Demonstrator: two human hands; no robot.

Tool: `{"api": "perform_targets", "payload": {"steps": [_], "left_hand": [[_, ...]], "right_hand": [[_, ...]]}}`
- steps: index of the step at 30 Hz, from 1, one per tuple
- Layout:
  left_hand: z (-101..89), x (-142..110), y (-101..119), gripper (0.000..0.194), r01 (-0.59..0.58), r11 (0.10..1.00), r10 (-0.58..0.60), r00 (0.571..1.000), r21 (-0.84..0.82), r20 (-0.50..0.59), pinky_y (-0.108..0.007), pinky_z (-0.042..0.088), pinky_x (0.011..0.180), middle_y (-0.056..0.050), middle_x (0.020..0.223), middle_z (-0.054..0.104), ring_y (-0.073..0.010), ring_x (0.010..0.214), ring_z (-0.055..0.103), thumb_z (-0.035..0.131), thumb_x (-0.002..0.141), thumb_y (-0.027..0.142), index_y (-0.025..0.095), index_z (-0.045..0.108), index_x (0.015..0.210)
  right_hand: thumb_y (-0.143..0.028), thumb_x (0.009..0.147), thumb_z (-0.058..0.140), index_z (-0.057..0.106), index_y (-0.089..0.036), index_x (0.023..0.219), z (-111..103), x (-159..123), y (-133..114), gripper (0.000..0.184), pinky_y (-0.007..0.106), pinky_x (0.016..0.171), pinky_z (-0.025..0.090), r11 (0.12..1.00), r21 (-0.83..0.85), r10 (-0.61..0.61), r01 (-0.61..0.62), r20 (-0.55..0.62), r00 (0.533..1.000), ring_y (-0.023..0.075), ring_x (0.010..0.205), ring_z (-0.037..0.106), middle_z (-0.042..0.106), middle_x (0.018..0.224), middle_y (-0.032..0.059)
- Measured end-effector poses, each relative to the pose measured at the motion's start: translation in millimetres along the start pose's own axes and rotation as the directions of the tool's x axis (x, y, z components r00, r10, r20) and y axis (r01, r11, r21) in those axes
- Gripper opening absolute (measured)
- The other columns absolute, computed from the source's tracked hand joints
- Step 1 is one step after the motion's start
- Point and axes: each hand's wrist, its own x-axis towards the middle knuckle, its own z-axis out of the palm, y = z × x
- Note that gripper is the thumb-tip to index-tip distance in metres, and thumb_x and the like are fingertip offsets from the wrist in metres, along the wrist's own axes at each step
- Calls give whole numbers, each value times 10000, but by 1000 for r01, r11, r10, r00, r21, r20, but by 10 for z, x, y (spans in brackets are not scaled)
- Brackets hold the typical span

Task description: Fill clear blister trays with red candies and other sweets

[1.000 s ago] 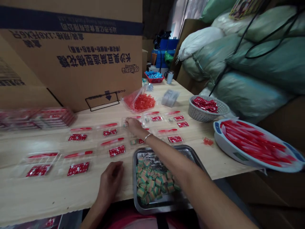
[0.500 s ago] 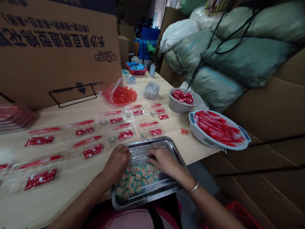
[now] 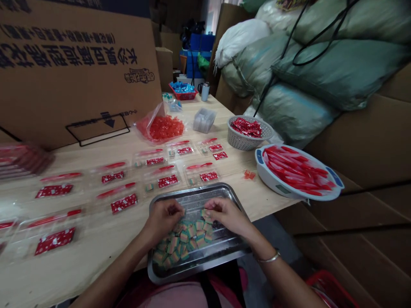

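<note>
A metal tray [image 3: 224, 252] rests at the table's front edge, close to my body. Small striped blocks [image 3: 183, 239], layered green and tan like soft candy, are heaped in its near left part. Over the tray's left side, my left hand [image 3: 164, 219] is closed in a pinch; whatever sits between its fingertips is hidden. My right hand [image 3: 226, 216] pinches one striped block [image 3: 207, 216] above the right end of the heap. Beyond the tray, clear plastic trays [image 3: 150, 186] hold red sticks and red patterned packets [image 3: 168, 181], some with a striped block too.
To the right stand a white basin [image 3: 272, 184] of red wrapped sticks and a grey basket [image 3: 242, 139] of red packets. A bag of red pieces [image 3: 163, 128] lies farther back. A large carton [image 3: 80, 85] stands at left; sacks [image 3: 330, 77] are piled at right.
My left hand has shifted right, in over the tray. My right hand now shows a striped block in its fingertips and has moved slightly right.
</note>
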Motion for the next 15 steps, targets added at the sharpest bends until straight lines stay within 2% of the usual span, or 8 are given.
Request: {"api": "perform_targets", "payload": {"steps": [2,4,6,8,11,13,15], "left_hand": [[55,-9,22,60,72,987,-63,996,-146,63,-207,390,498,26,547,593,-116,506,526,579,668,190,155,625,650],[107,-51,68,64,107,978,-88,990,-178,110,-202,383,500,35,539,587,-109,501,518,575,647,175,153,634,659],[172,-110,131,84,122,983,-98,981,-140,166,-204,379,509,35,545,593,-109,509,519,555,652,155,155,640,656],[253,-154,195,116,101,994,-90,970,-37,224,-211,379,526,25,570,613,-118,536,534,536,670,128,159,646,650],[374,-160,273,173,-8,972,-50,969,235,241,-242,401,602,-4,637,646,-154,634,570,522,685,70,169,662,659],[422,-139,307,193,-97,904,-5,971,417,237,-284,423,715,-36,717,664,-194,757,589,522,700,51,174,670,688],[439,-122,324,191,-152,833,17,968,532,250,-336,418,818,-73,809,669,-232,870,584,516,733,60,169,672,731]], "right_hand": [[-155,781,569,620,-155,778,58,8,-109,51,238,629,415,957,-289,-15,16,6,1000,148,676,580,635,715,18],[-105,800,545,614,-154,746,105,14,-218,101,250,659,393,822,-567,-47,57,33,998,161,713,582,639,751,43],[-73,824,514,606,-148,790,129,7,-289,123,257,686,382,695,-710,-77,113,82,994,172,772,582,635,840,73],[-38,835,476,588,-140,861,138,-7,-310,154,255,705,379,648,-745,-98,158,124,987,174,819,573,616,903,86],[-8,827,453,564,-141,906,141,-25,-271,191,253,714,385,699,-697,-100,162,129,987,170,829,559,595,900,65],[-11,824,466,561,-152,919,136,-40,-226,195,256,732,394,765,-622,-127,164,103,986,166,837,552,585,907,53],[-36,838,477,564,-166,894,120,-72,-186,166,261,743,399,822,-540,-182,180,50,982,161,833,538,566,904,44]]}}
